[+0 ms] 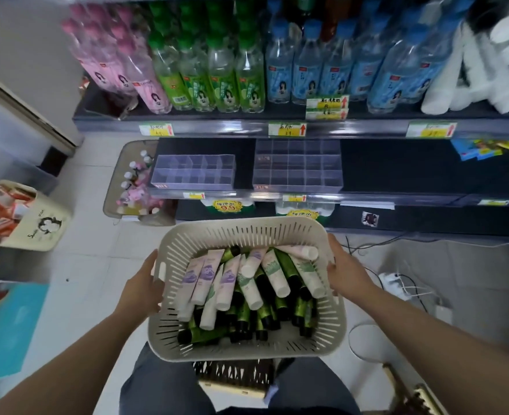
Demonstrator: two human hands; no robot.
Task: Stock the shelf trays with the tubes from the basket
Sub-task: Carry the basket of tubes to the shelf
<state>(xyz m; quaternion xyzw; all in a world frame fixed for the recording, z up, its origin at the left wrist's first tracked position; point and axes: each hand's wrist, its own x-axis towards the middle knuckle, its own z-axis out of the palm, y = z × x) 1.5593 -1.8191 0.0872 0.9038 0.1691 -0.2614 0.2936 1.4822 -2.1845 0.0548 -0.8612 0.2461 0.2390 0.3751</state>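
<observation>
A beige slotted basket [169,330] sits in front of me at lap height, full of several tubes [247,283]: pale ones with purple or green print on top, dark green ones underneath. My left hand [142,287] grips the basket's left rim. My right hand [347,269] grips its right rim, fingers curled over the edge. On the dark lower shelf stand two clear divided trays, a smaller left tray [191,172] and a larger right tray [298,167]. Both trays have nothing in their compartments.
Bottled drinks with pink, green and blue caps fill the upper shelf [211,125]. A grey basket of small bottles [133,181] and a cream bin of orange boxes [19,217] stand on the floor at left. Cables and a power strip [396,283] lie at right.
</observation>
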